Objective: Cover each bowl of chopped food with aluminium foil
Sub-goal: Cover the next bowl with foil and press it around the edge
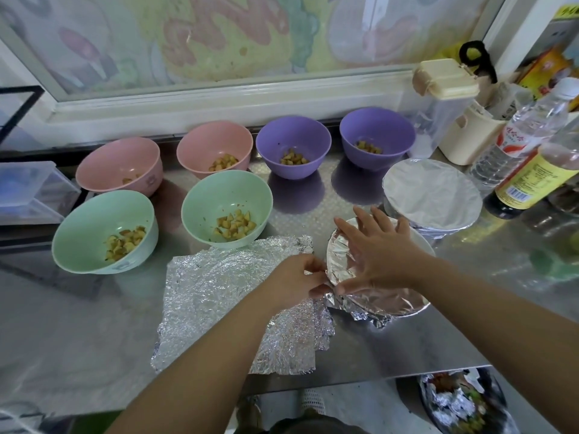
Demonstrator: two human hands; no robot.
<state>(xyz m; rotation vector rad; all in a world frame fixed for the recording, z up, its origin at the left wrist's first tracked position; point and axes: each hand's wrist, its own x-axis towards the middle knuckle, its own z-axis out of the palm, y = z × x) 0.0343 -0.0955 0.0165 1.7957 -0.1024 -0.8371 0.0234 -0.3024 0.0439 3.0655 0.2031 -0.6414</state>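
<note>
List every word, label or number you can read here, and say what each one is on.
No text can be read for certain.
Clear plastic bottle, red-and-white label: Chinese characters, too blurred.
Dark bottle, yellow label: barcode, print too small.
Orange box: logo blurred.

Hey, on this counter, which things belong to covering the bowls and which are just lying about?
Job: pink bowls, purple bowls, green bowls; half-wrapped bowl, its foil cover pinched by left hand, pressed by right hand; finished covered bowl; spare foil sheets.
Lying about: clear bottle, sauce bottle, cream-lidded container, clear plastic box.
</note>
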